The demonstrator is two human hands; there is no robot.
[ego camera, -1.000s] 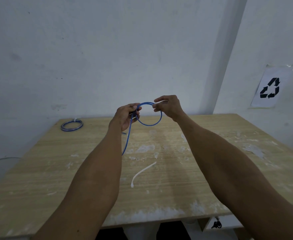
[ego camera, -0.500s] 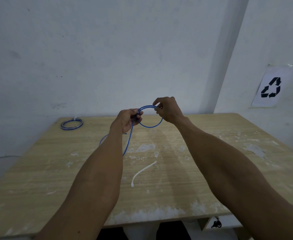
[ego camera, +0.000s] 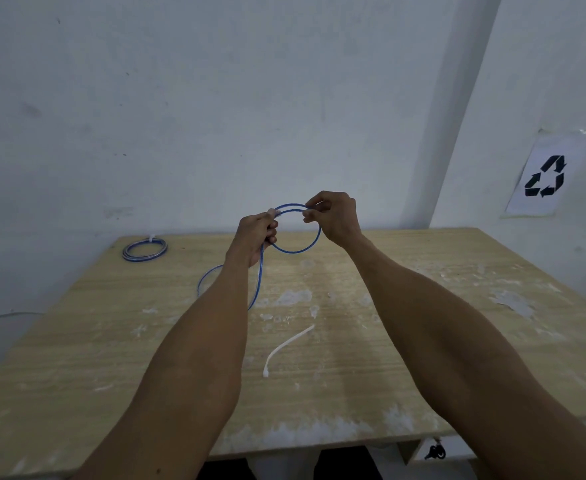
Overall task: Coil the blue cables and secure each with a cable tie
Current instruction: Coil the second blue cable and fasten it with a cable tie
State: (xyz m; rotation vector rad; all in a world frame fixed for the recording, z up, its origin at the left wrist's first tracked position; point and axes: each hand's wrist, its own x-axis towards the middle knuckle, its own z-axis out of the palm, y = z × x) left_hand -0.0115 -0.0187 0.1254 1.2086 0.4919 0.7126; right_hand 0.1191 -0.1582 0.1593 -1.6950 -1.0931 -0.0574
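Above the far middle of the table, the left hand and right hand both pinch the blue cable — looped between them, its tail trailing down left — with a white cable tie lying nearer.

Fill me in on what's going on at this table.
A person is coiling a blue cable in the air above a wooden table. The left hand pinches the loops together while the right hand guides the top of the coil; the loose tail trails down to the table. A white cable tie lies unused in front. A finished, tied coil sits at the far left corner.
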